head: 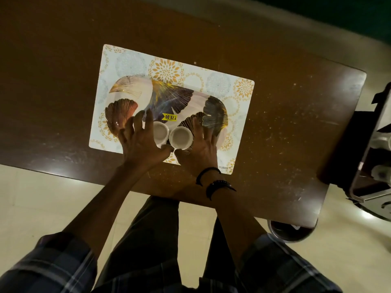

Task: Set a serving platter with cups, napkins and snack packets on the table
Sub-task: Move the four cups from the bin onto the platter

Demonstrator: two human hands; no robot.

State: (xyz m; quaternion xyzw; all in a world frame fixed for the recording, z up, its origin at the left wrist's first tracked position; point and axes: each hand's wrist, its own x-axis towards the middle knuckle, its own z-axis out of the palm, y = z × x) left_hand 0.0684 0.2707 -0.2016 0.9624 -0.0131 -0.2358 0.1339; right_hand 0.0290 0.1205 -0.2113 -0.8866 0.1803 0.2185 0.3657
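**White cups between two hands on the leaf platter**

Dark brown wooden worktop, scratched and speckled, carrying a pale rectangular placemat with gold and grey flower rings. On the placemat, a white oblong platter printed with gold-lined leaves in brown, purple and black, with a yellow price sticker near its middle.

Two small white round cups, upright and empty, side by side and touching, at the near edge of the platter.

Left hand beside the left cup, fingers spread open and reaching over the platter, thumb low against the near side of the cup; not closed around it. Right hand beside the right cup, fingers stretched flat onto the platter, thumb under the near side of the cup; also open, no full grip seen. Black bracelets around the right wrist.

Below, checked sleeves and dark trousers over a light tiled floor. At the right edge, a dark object with unclear contents, too cut off to name. Under the worktop corner, a round metal bowl on the floor.
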